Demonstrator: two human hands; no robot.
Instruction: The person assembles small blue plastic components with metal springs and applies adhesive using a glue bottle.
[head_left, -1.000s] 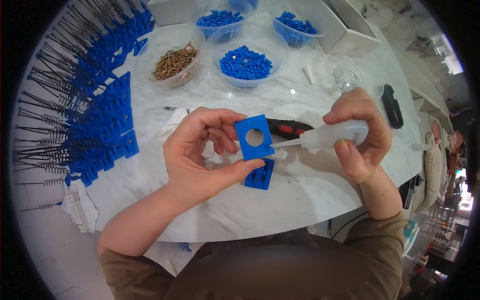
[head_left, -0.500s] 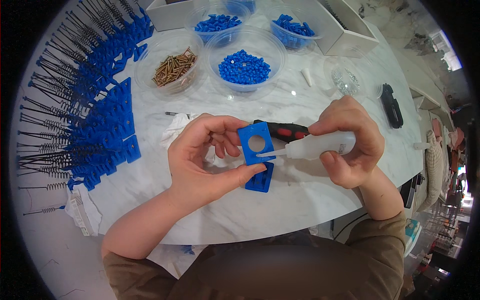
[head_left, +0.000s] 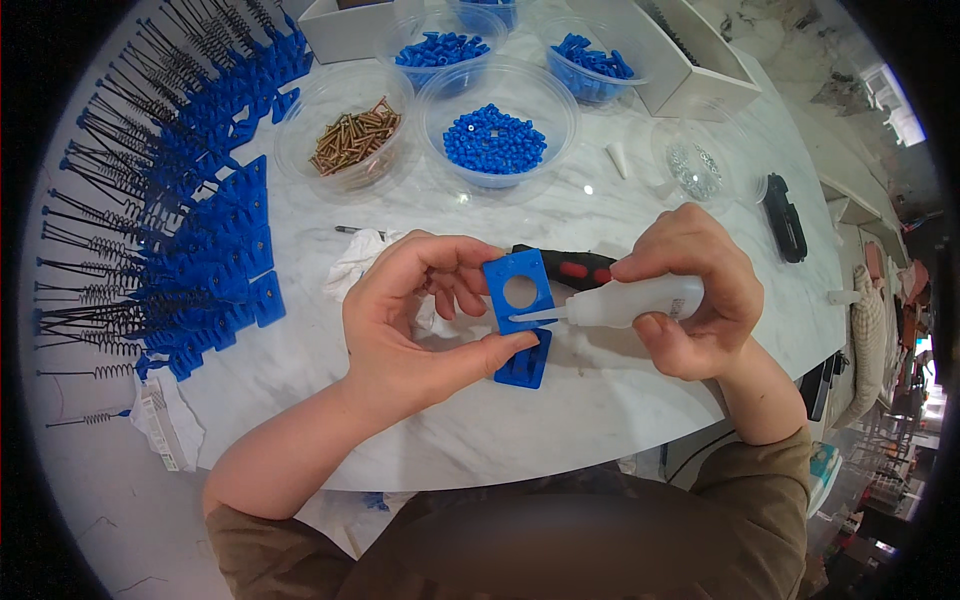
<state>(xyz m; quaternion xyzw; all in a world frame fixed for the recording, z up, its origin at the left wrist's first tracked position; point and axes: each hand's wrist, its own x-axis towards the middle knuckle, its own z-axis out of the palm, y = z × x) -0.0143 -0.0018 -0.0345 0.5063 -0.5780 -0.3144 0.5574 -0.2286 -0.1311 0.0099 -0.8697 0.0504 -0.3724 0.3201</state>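
Observation:
My left hand (head_left: 405, 325) pinches a flat blue plate (head_left: 520, 265) with a round hole by its edges, between thumb and fingers. In my right hand (head_left: 715, 285) is a white squeeze bottle (head_left: 635, 302), held tilted between thumb and fingers. Its thin nozzle points left, and the tip is at the plate's near part, below the hole; whether any liquid comes out I cannot tell. Just below the plate shows a second blue piece (head_left: 520, 373) with slots, partly covered by the left thumb. Behind the plate lies a black tool handle with red patches (head_left: 567, 267).
Rows of blue parts with black springs (head_left: 240, 220) line the left side. Toward the back stand bowls of brass-coloured screws (head_left: 352, 140), small blue pieces (head_left: 495, 140) and blue tubes (head_left: 592, 58). At right are a dish of small metal parts (head_left: 693, 172) and a black tool (head_left: 783, 218).
The nozzle tip has shifted slightly left across the blue plate, toward its near left corner. Both hands keep their grips, and the whole view has moved a little.

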